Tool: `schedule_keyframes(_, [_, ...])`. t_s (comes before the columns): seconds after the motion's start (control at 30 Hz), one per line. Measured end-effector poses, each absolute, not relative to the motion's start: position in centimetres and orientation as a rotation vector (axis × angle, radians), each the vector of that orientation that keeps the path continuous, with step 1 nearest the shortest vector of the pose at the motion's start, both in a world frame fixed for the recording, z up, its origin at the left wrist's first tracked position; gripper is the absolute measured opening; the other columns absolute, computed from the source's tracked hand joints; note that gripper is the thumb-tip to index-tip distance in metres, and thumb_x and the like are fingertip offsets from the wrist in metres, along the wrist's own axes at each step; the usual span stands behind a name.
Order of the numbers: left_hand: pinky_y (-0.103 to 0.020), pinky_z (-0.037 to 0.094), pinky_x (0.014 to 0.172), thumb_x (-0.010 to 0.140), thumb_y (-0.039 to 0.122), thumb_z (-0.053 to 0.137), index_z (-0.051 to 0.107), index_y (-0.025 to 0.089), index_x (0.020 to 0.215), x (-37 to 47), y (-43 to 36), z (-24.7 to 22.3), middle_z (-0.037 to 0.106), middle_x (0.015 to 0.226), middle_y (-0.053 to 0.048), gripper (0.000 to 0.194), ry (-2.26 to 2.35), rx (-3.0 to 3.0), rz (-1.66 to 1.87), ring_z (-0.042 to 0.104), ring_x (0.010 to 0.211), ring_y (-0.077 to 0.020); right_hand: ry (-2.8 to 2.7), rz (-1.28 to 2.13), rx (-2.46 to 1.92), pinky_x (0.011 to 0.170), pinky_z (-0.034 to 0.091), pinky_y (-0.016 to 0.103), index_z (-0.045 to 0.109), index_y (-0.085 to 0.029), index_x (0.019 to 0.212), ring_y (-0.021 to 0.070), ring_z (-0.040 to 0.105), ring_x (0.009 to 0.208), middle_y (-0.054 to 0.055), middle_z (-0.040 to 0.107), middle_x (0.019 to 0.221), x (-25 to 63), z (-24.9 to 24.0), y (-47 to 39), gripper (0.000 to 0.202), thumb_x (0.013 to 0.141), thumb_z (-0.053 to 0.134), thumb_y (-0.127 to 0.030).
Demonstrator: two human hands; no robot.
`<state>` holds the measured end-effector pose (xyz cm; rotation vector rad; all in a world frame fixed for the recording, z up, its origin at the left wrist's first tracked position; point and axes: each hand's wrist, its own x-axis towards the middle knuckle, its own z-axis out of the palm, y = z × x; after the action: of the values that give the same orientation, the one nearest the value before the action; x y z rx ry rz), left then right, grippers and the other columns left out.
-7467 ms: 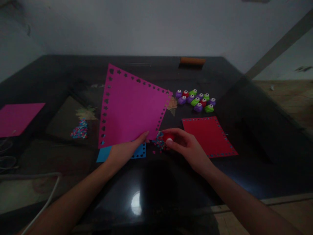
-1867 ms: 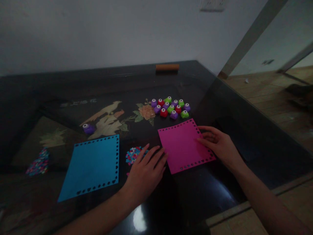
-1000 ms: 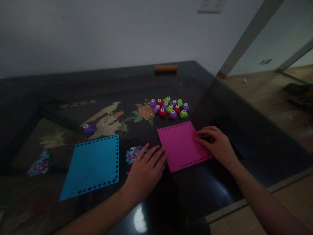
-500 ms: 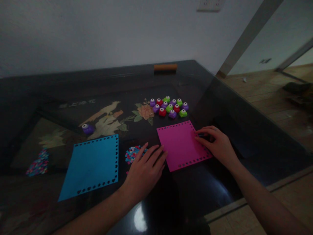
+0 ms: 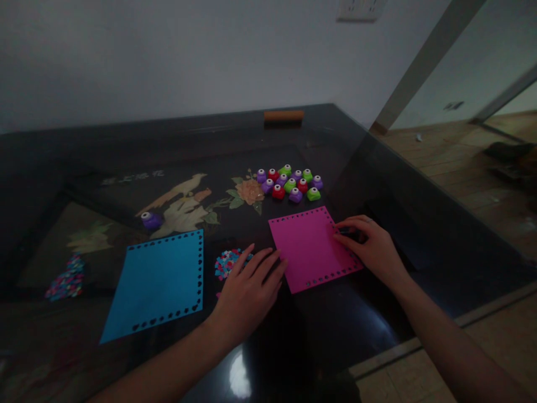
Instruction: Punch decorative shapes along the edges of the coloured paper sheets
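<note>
On the tabletop (image 5: 193, 140), one sheet (image 5: 310, 246) lies between left fingers (image 5: 260, 263) and right fingers (image 5: 361, 220); confetti (image 5: 225, 262), then another sheet (image 5: 159, 285), left of the left fingers; punches (image 5: 291, 186) beyond both.

From here the tabletop (image 5: 319, 330) looks glossy and smooth, the pink sheet (image 5: 312, 249) and blue sheet (image 5: 157, 285) matt paper, the little punches (image 5: 291, 186) shiny plastic

One square pink paper sheet (image 5: 310, 249), edges punched with small holes: your left hand (image 5: 249, 291), fingers spread, at its left edge; your right hand (image 5: 373, 249), thumb and fingertips at its right. One blue paper sheet (image 5: 159, 285), likewise punched. Two multicoloured confetti piles (image 5: 227, 263). Purple, red and green plastic punches (image 5: 290, 186), white-topped, clustered beyond the pink.
</note>
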<state>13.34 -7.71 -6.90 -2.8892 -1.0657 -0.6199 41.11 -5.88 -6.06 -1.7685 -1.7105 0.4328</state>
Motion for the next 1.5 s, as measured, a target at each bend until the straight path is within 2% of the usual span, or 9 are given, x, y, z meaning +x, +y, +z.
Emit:
schedule_keyframes(0.3, [-0.049, 0.036, 0.104, 0.085, 0.019, 0.055, 0.058, 0.02, 0.119, 13.3, -7.7, -6.8, 0.063, 0.121, -0.007, 0.033, -1.072, -2.888, -0.578, 0.054, 0.114, -0.0236, -1.719, 0.418, -1.74, 0.058, 0.042, 0.033, 0.069, -0.021, 0.089, 0.0188, 0.055, 0.072, 0.008, 0.061, 0.091, 41.2, -6.3, -5.8, 0.02, 0.076, 0.063, -0.035])
schedule_keyframes(0.67, [-0.049, 0.036, 0.104, 0.088, 0.017, 0.05, 0.058, 0.018, 0.117, 13.3, -7.8, -6.6, 0.064, 0.118, -0.007, 0.03, -0.981, -2.87, -0.644, 0.054, 0.113, -0.0236, -1.707, 0.408, -1.736, 0.057, 0.04, 0.032, 0.07, -0.021, 0.087, 0.0186, 0.053, 0.068, 0.007, 0.061, 0.085, 41.3, -6.2, -5.7, 0.023, 0.076, 0.063, -0.039])
schedule_keyframes(0.87, [-0.046, 0.035, 0.106, 0.088, 0.017, 0.049, 0.058, 0.019, 0.115, 13.0, -8.1, -5.0, 0.063, 0.118, -0.006, 0.028, -0.945, -2.923, -0.637, 0.053, 0.114, -0.0211, -1.693, 0.381, -1.742, 0.057, 0.04, 0.033, 0.07, -0.019, 0.086, 0.0188, 0.052, 0.066, 0.007, 0.061, 0.082, 41.6, -6.5, -5.4, 0.027, 0.076, 0.062, -0.042])
schedule_keyframes(1.0, [-0.044, 0.037, 0.105, 0.09, 0.016, 0.045, 0.055, 0.019, 0.119, 11.0, -7.4, -3.6, 0.06, 0.124, -0.007, 0.031, -0.98, -2.949, -0.641, 0.053, 0.115, -0.0188, -1.67, 0.382, -1.727, 0.058, 0.042, 0.034, 0.069, -0.018, 0.086, 0.0197, 0.055, 0.067, 0.008, 0.064, 0.083, 41.8, -6.8, -5.2, 0.031, 0.074, 0.061, -0.046])
schedule_keyframes(1.13, [-0.044, 0.043, 0.098, 0.089, 0.015, 0.046, 0.054, 0.019, 0.12, 6.5, -5.6, -3.6, 0.06, 0.122, -0.009, 0.033, -0.89, -2.93, -0.656, 0.055, 0.112, -0.0206, -1.628, 0.392, -1.733, 0.06, 0.045, 0.035, 0.069, -0.018, 0.082, 0.0202, 0.057, 0.066, 0.008, 0.066, 0.082, 42.0, -7.1, -4.9, 0.036, 0.071, 0.06, -0.051])
schedule_keyframes(1.27, [-0.04, 0.05, 0.088, 0.088, 0.015, 0.044, 0.057, 0.021, 0.119, -0.1, -3.8, -4.6, 0.063, 0.116, -0.009, 0.033, -1.097, -2.81, -0.731, 0.059, 0.106, -0.0217, -1.596, 0.424, -1.763, 0.062, 0.046, 0.036, 0.069, -0.018, 0.083, 0.0219, 0.059, 0.068, 0.008, 0.066, 0.08, 42.3, -7.2, -4.6, 0.037, 0.068, 0.061, -0.05])
schedule_keyframes(1.33, [-0.041, 0.048, 0.092, 0.089, 0.018, 0.045, 0.059, 0.02, 0.116, -3.4, -3.1, -5.2, 0.063, 0.115, -0.01, 0.031, -1.303, -2.718, -0.788, 0.058, 0.106, -0.0228, -1.571, 0.447, -1.788, 0.063, 0.046, 0.037, 0.069, -0.018, 0.084, 0.0227, 0.06, 0.07, 0.008, 0.067, 0.08, 42.7, -7.3, -4.5, 0.037, 0.067, 0.061, -0.049])
schedule_keyframes(1.5, [-0.037, 0.05, 0.086, 0.088, 0.029, 0.044, 0.064, 0.017, 0.105, -8.7, -2.3, -6.0, 0.067, 0.103, -0.009, 0.029, -1.83, -2.366, -1.133, 0.062, 0.095, -0.0227, -1.489, 0.461, -1.81, 0.07, 0.047, 0.038, 0.069, -0.02, 0.088, 0.0247, 0.062, 0.079, 0.007, 0.068, 0.086, 43.3, -6.9, -4.7, 0.037, 0.067, 0.061, -0.049])
